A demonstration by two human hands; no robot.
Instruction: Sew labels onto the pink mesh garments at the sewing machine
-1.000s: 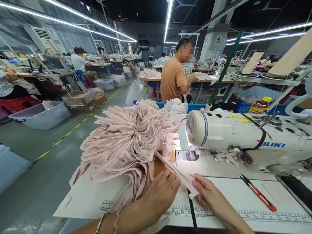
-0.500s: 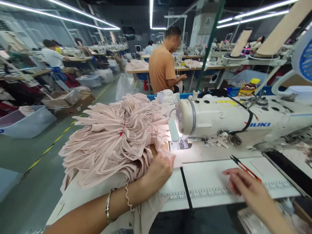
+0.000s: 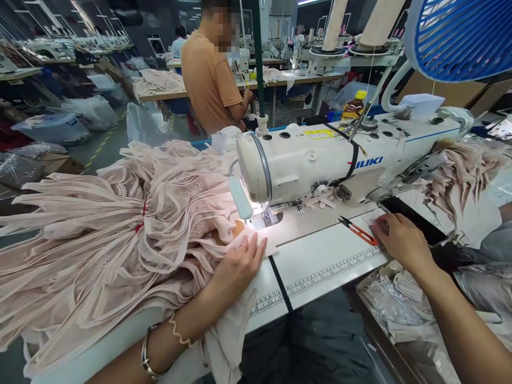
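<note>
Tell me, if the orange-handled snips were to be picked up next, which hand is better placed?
Probably the right hand: its fingers are right beside the handle end of the snips. The left hand is farther off, on the pale pink fabric near the sewing machine.

Blue fan (image 3: 464, 40) above yellow-capped bottle (image 3: 354, 105) beside green pole (image 3: 258, 58).

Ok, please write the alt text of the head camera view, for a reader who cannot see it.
The wearer's left hand rests on pale pink fabric beside a white JUKI sewing machine; the right hand is beside orange snips. Behind the machine is a person in an orange-brown shirt.
</note>
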